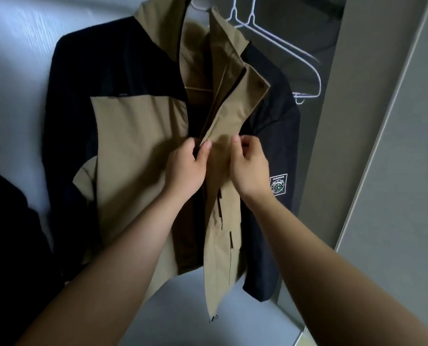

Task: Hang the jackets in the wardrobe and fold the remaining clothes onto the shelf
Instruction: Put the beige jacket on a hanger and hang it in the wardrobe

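In the middle of the open wardrobe, the tan-and-navy jacket (138, 136) hangs front-on, its hood (158, 18) up at the top edge and its hem dangling free at the bottom. Both hands are up at chest height on it, side by side. The left hand (185, 168) has its grip clamped on the left front edge, thumb on top and fingers curled round the fabric beside the dark opening. Just to the right, the right hand (249, 168) pinches the tan front flap (223, 116), thumb and curled fingers closed on the cloth. The two hands are near each other but not touching, with a strip of flap between them.

That flap runs from the collar, where a snap button (260, 84) shows, down past the hands to the hem. Below the hands the front gapes open on a dark lining. A thin hanger bar (198, 89) shows inside the neck. On the navy right-side sleeve there's a square patch (278, 184), just right of the right wrist.

Up at the far right, bare white hangers (283, 43) hang behind the jacket's shoulder. A grey wardrobe panel (395, 146) runs down the right side. At the left edge there's a dark garment (5, 221), blurred and too dim to make out.
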